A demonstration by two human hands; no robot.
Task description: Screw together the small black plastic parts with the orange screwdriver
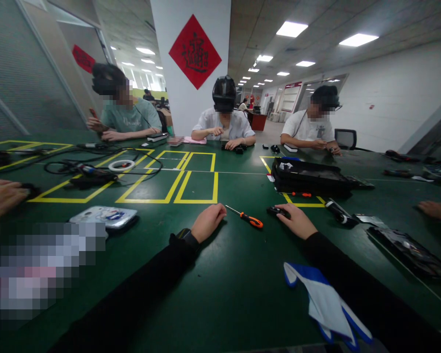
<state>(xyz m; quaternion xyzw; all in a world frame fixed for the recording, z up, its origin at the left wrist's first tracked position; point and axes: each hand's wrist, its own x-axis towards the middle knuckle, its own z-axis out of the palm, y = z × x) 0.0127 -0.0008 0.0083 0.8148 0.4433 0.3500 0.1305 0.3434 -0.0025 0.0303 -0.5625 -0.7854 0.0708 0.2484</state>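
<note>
My left hand (208, 222) rests on the green table (220, 294), fingers curled together, beside the tip of a screwdriver (250, 219) with an orange and black handle. Whether anything is inside those fingers is hidden. My right hand (296, 220), right of the screwdriver, has its fingers on a small black object (278, 212) lying on the table. A white and blue glove (325, 299) lies nearer to me, beside my right sleeve.
A black open case (312, 179) stands beyond my right hand. A phone (105, 216) lies at left, near cables (91, 174) and a white ring (121, 165). A black tray (407, 250) is at right. Three people sit opposite; other people's hands reach in from both sides.
</note>
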